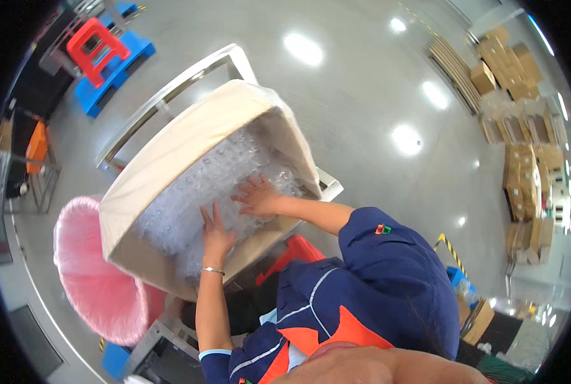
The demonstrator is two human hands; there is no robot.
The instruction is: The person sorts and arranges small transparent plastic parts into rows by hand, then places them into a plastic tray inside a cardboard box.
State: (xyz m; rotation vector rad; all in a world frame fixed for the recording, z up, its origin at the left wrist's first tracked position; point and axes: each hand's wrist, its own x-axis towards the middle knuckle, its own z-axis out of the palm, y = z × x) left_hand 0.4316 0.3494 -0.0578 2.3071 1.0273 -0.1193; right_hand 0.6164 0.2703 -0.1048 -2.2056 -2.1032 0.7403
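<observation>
Both hands, left (pixel 216 232) and right (pixel 257 196), lie spread flat, pinching nothing, on the clear plastic pieces (pixel 202 192) filling the tilted beige bin (pixel 170 150). Pressing harder could tip the bin, spilling pieces toward the pink bag (pixel 100 281) beside it.

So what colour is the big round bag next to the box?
Pink; the big round plastic bag shows best in the head view.

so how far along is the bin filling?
Done: the cream bin already holds a deep pile of clear plastic pieces, reaching near its rim. In hand: left hand and right hand both lie flat, fingers spread, on the pile. Left: hard to tell; the pink bin beside it looks empty in the part that shows.
</observation>
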